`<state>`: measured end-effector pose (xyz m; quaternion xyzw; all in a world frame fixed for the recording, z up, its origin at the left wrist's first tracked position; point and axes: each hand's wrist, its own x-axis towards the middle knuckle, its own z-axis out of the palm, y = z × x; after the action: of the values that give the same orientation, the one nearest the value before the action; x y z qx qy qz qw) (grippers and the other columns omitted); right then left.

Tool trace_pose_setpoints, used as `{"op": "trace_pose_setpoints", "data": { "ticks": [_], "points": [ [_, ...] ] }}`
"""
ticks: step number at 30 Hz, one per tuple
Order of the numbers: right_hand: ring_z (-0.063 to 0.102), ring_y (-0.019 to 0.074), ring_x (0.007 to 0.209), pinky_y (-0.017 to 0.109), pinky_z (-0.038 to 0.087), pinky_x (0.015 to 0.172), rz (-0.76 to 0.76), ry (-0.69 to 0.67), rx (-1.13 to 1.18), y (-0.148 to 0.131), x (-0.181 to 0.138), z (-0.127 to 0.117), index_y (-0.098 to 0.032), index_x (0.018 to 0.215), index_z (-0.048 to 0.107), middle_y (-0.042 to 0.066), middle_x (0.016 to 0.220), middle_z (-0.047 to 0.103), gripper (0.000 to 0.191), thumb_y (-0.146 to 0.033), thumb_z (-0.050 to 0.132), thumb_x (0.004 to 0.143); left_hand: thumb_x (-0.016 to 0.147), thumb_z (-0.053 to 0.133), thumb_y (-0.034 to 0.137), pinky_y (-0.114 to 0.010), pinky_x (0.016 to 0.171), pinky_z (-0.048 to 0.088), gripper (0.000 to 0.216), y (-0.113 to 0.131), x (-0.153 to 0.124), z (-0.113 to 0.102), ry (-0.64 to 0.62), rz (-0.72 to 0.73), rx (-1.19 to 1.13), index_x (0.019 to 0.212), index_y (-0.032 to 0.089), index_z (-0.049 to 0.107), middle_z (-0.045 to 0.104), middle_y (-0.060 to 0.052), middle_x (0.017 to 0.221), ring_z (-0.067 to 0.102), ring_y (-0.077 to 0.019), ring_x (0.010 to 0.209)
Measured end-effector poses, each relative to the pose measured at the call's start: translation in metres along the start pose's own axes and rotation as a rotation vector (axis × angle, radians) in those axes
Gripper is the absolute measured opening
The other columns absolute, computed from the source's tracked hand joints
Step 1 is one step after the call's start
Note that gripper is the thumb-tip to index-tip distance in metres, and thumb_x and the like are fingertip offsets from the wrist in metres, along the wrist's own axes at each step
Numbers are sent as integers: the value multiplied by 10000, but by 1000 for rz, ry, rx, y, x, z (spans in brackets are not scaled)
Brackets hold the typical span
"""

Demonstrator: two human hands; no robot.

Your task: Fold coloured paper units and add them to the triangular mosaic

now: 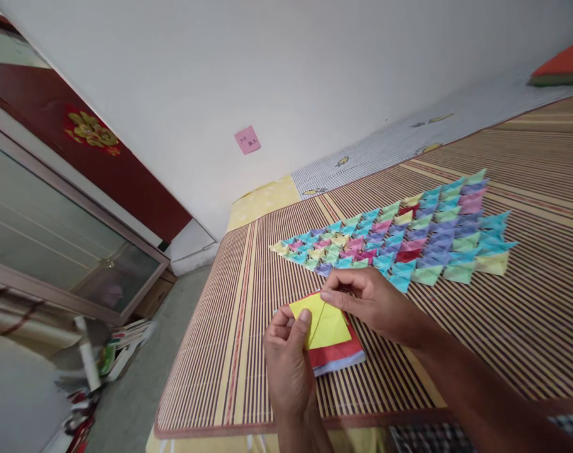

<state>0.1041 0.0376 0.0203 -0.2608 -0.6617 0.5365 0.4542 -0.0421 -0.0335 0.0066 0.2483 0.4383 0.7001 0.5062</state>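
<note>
- Head view: the fingers (304, 319) of the left hand (289, 362) are closed on the near-left edge of a yellow square sheet of paper (330, 326), the thumb pressed on top of it.
- The right hand (374, 303) comes in from 3 o'clock. Its fingers (337, 293) are curled and pinch the sheet's far corner at 12 o'clock.
- A diagonal crease runs across the sheet, so it looks partly folded, not finished.
- The sheet lies on a thin stack of flat coloured paper squares (339, 357), red on top with a blue-white edge showing. The stack sits near the front edge of a striped brown bamboo mat (504, 327) spread over a bed.
- At 1 o'clock from the hands, just beyond them on the mat, lies a spread of small folded paper triangles (409, 242) in teal, green, purple, pink, yellow and red, packed edge to edge in a wedge.
- By my reading, many pieces are done and laid out, one is in hand, and the flat stack is what is left.
- Farther out, at 11 o'clock, a pink sticky note (247, 139) hangs on the white wall (267, 63).
- At 2 o'clock an orange cushion (563, 63) lies at the far end of the bed.
- At 9 o'clock stands a glass-fronted cabinet (55, 239).
</note>
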Motion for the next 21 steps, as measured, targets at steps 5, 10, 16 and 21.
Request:
{"op": "trace_pose_setpoints", "data": {
  "ticks": [5, 10, 16, 21],
  "points": [
    [420, 115, 586, 256, 346, 550, -70, 28, -78, -2, -1, 1, -183, 674, 586, -31, 618, 489, 279, -312, 615, 920, 668, 903, 264, -288, 654, 573, 331, -1, -2, 1, -2, 30, 23, 758, 161, 602, 733, -33, 726, 718, -180, 662],
    [462, 112, 602, 234, 362, 539, 26, -49, 24, 0, -1, 4, -178, 752, 606, -36, 655, 526, 195, -301, 714, 857, 676, 903, 276, -276, 650, 572, 302, 0, -2, 2, 6, 49, 29, 753, 159, 636, 728, -26, 711, 711, -170, 652],
    [466, 114, 615, 225, 368, 539, 42, -28, 58, 3, -3, 9, -174, 720, 597, -31, 660, 523, 256, -343, 753, 834, 693, 892, 287, -274, 660, 574, 261, 1, -2, 0, -21, 72, 63, 753, 158, 672, 721, -30, 697, 715, -181, 672],
    [426, 117, 606, 240, 341, 542, 27, -34, 13, 2, -2, 8, -174, 694, 585, -29, 636, 471, 324, -407, 669, 904, 680, 898, 289, -277, 664, 567, 268, 1, -1, 0, -16, 59, 74, 747, 159, 673, 714, -27, 682, 708, -181, 660]
  ]
}}
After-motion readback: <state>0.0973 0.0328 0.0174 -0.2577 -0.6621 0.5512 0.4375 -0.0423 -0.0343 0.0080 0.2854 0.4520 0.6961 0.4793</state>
